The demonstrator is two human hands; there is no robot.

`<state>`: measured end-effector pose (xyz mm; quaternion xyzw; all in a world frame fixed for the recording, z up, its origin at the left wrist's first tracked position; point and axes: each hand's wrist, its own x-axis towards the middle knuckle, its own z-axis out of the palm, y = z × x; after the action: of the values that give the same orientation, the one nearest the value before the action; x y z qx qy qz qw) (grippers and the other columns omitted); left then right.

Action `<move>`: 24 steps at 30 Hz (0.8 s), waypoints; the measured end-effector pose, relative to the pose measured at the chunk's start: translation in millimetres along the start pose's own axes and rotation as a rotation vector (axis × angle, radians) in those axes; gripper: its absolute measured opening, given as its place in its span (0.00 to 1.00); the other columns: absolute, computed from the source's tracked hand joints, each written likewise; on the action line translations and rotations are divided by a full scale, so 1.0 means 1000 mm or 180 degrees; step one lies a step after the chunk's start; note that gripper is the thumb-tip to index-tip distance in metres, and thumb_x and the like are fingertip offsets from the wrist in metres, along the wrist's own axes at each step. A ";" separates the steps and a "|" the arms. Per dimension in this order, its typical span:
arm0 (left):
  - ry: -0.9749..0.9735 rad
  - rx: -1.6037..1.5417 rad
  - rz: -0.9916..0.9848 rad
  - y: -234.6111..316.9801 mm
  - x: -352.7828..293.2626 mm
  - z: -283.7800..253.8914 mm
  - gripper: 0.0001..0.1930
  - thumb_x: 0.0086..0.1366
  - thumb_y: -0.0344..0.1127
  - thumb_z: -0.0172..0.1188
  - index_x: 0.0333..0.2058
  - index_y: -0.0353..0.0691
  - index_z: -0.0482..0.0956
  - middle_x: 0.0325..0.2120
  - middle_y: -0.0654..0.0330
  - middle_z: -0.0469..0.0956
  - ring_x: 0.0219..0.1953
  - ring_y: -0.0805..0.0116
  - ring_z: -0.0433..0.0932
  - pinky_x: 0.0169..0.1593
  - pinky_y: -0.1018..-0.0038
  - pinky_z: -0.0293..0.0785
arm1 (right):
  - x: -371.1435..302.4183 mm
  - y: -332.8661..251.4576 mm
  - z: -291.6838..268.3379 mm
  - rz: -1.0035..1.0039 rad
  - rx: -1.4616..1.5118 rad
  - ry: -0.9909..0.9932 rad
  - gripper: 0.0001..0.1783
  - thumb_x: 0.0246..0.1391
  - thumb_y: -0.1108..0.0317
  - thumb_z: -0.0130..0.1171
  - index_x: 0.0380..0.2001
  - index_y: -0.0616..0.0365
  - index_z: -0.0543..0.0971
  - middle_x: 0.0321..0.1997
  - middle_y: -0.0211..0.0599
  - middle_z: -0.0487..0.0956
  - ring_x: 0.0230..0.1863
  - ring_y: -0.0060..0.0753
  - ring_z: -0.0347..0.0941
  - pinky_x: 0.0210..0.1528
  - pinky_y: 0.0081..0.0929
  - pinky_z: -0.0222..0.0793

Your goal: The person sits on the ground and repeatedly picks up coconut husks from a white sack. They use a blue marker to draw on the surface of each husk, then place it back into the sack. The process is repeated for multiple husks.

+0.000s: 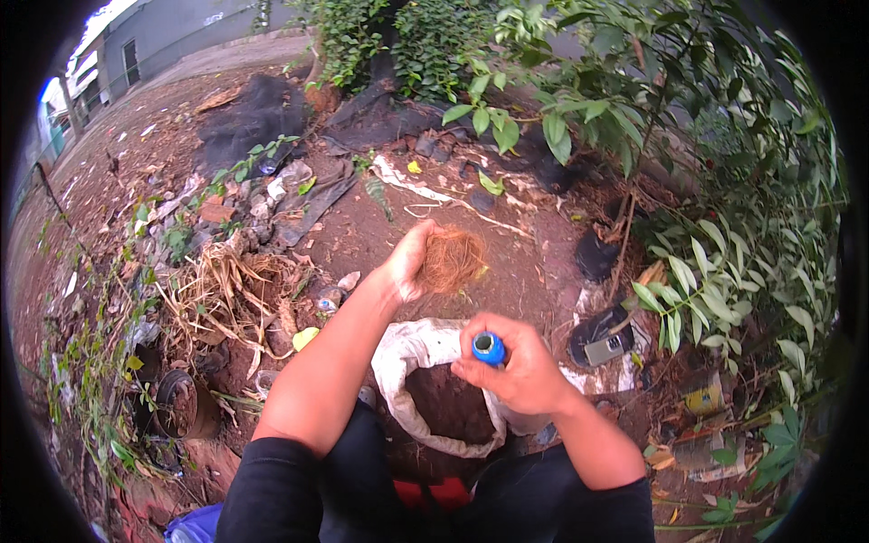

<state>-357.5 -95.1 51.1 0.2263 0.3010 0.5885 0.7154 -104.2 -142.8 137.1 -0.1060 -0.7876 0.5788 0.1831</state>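
Note:
My left hand [412, 261] reaches out ahead, its fingers closed round a loose clump of brown coconut fibre [455, 260]. Closer in and to the right, my right hand [525, 369] grips a blue handle [489, 347] whose round, hollow-looking end faces up; whatever lies below it is hidden by the hand. Just under that hand stands a white sack [398, 366] with its rim rolled down, between my legs. Dark soil [453, 407] shows inside it.
Dry straw-like stalks [222, 294] and a dark plant pot [184, 404] lie left. Leafy branches [715, 290] crowd the right, beside a black bag [596, 253] and a small grey box [608, 349] on a dark object. Black netting [253, 122] is heaped at the far left.

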 end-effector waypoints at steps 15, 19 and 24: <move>-0.0575 -0.0131 -0.0279 -0.047 -0.008 0.060 0.41 0.63 0.59 0.54 0.69 0.40 0.64 0.66 0.45 0.68 0.65 0.44 0.71 0.62 0.42 0.72 | 0.011 0.149 -0.097 0.0939 0.2920 0.1802 0.07 0.69 0.70 0.56 0.46 0.59 0.77 0.41 0.35 0.80 0.42 0.30 0.79 0.43 0.36 0.79; -0.0700 -0.0201 -0.0557 -0.060 -0.002 0.071 0.42 0.64 0.60 0.57 0.70 0.40 0.62 0.67 0.44 0.66 0.66 0.44 0.70 0.61 0.43 0.75 | 0.002 0.161 -0.106 0.1125 0.2637 0.1290 0.14 0.71 0.64 0.54 0.53 0.59 0.77 0.50 0.36 0.83 0.48 0.30 0.84 0.56 0.36 0.82; 0.0014 0.0588 -0.1016 -0.060 0.027 0.060 0.33 0.72 0.51 0.50 0.69 0.39 0.62 0.66 0.47 0.68 0.63 0.51 0.74 0.63 0.52 0.75 | 0.004 0.176 -0.119 0.1325 0.2116 0.1291 0.11 0.69 0.62 0.60 0.47 0.56 0.79 0.38 0.29 0.82 0.35 0.22 0.80 0.33 0.21 0.76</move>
<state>-270.2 -79.1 49.3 0.2392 0.3875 0.4379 0.7752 -66.6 16.6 2.0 -0.3091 -0.4686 0.7927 0.2377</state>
